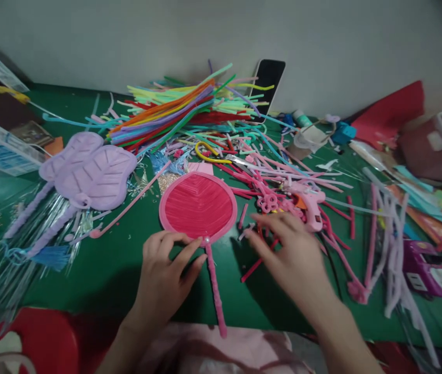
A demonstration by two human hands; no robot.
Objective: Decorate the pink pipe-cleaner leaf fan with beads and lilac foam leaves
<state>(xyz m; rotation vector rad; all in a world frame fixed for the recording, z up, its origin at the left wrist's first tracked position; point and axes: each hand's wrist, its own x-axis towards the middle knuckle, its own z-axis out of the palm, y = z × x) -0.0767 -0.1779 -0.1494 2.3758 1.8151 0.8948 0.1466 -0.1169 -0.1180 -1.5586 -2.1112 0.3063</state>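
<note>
A round pink fan with a wrapped pink handle lies on the green table, the handle pointing toward me past the table's front edge. My left hand has its thumb and index finger closed on the fan's lower rim, beside a small pearl bead where the handle joins. To the right of the fan, my right hand hovers with bent, slightly blurred fingers apart, near short pink pieces and a small pale piece. Nothing shows clearly between its fingers. A pink glue gun lies just beyond the right hand.
Two lilac leaf-shaped fans with tinsel lie left. Behind are bundled colourful pipe cleaners, yellow-handled scissors and a phone against the wall. Pink stems, a cup and a purple box are on the right.
</note>
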